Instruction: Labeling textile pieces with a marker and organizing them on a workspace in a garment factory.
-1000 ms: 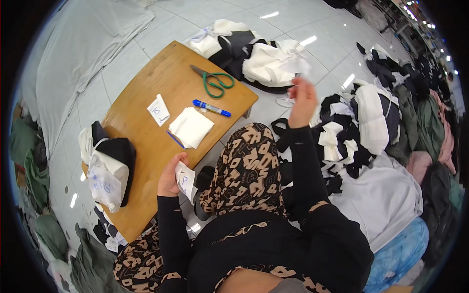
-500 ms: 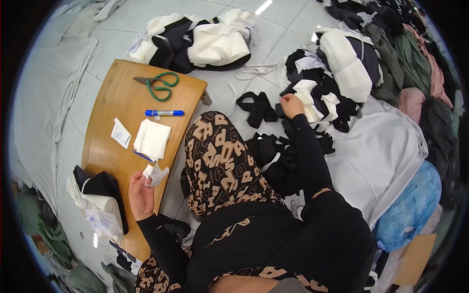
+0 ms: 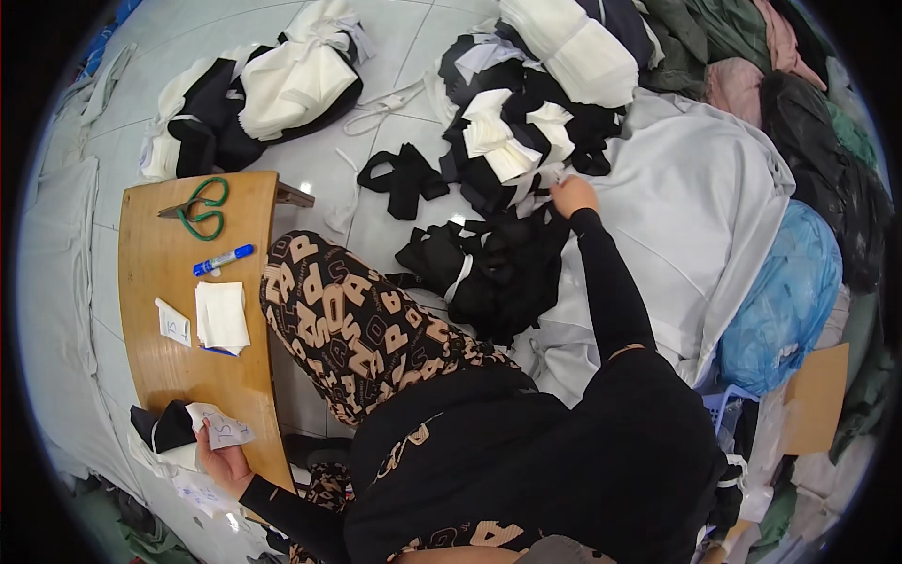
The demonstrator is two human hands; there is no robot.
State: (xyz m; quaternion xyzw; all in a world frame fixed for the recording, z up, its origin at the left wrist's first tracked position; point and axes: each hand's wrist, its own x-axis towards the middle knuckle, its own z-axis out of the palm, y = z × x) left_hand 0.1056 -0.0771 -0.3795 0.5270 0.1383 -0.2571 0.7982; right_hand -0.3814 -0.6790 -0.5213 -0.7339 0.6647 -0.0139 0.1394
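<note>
Left grip (image 3: 223, 462) pinches a white slip (image 3: 224, 428) handwritten in blue; right grip (image 3: 575, 196) meets pale cloth (image 3: 538, 181), its closure unclear. Marker (image 3: 224, 260) and scissors (image 3: 185, 210) lie on the surface (image 3: 155, 273).

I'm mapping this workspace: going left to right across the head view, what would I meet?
Pale sheet, folded white slip, left hand holding a marked slip, looped black cloth piece, right hand, blue plastic bag.

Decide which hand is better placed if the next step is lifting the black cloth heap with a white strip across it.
Right, probably: the right hand is beside the black cloth heap, while the left hand is away over the brown wooden table, holding a white slip with blue writing.
</note>
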